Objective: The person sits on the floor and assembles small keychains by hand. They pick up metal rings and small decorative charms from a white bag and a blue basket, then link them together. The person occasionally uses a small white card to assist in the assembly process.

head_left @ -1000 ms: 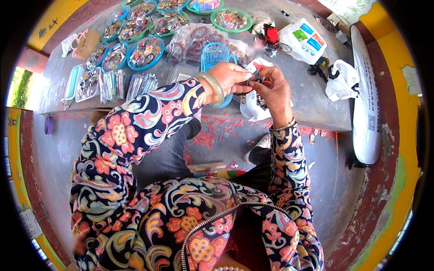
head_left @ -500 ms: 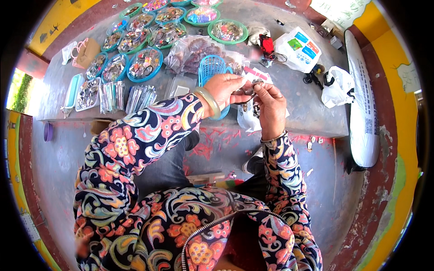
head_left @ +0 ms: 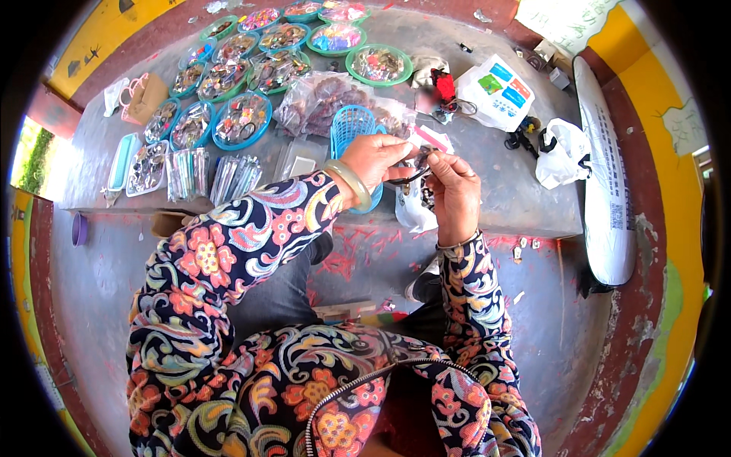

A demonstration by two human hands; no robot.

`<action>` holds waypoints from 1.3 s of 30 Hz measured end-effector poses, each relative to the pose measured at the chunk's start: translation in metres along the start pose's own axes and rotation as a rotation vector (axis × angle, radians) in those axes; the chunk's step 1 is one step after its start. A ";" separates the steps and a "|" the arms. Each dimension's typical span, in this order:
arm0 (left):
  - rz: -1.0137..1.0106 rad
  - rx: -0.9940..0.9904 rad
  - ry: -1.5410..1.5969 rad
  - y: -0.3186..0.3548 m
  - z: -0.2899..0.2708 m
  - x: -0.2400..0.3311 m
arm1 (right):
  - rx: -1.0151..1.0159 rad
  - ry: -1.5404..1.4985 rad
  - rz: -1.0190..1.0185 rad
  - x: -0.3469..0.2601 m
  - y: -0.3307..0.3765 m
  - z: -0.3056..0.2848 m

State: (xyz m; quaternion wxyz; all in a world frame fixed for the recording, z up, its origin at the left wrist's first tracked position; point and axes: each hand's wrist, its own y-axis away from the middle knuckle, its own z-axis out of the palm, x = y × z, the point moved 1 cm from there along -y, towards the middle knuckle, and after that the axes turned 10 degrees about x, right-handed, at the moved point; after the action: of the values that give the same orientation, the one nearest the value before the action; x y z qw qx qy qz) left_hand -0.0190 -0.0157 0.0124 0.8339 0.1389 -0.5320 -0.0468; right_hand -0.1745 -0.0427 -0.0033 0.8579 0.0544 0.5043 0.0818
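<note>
My left hand [head_left: 370, 161], with a pale bangle at its wrist, is closed by thumb and fingers on one end of a thin dark curved band [head_left: 413, 177]. At the other end, my right hand [head_left: 456, 186] pinches the band near a small dark piece whose kind I cannot make out. Both hands are raised over the near edge of a grey platform. Partly behind my left hand stands a blue openwork plastic basket [head_left: 352, 122]. Below the held band, a white plastic bag [head_left: 415, 215] with small dark items hangs at the platform's edge.
Several round trays of trinkets [head_left: 242, 122] spread over the far left of the platform [head_left: 487, 202]. Closer lie bundles of packaged pens [head_left: 234, 179] and clear bags of brownish items [head_left: 316, 103]. White shopping bags [head_left: 495, 93] and a long silvery panel [head_left: 609, 183] are at the right.
The dark band shows more plainly as a curve between my hands, and my right fingers have shifted slightly on it. The whole view has moved a little.
</note>
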 end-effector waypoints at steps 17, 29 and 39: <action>-0.097 0.003 0.048 -0.004 -0.008 -0.010 | 0.022 0.016 0.037 0.013 0.008 -0.008; -0.042 -0.030 0.135 -0.005 -0.004 -0.009 | 0.001 -0.087 0.071 0.011 0.004 -0.012; -0.104 -0.027 0.175 -0.007 -0.005 -0.009 | -0.014 -0.063 0.065 0.008 0.005 -0.010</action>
State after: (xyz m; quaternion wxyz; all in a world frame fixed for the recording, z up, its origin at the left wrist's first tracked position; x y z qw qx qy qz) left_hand -0.0184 -0.0196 0.0004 0.8755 0.1585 -0.4485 -0.0850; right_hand -0.1798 -0.0357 -0.0137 0.8706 0.0672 0.4745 0.1113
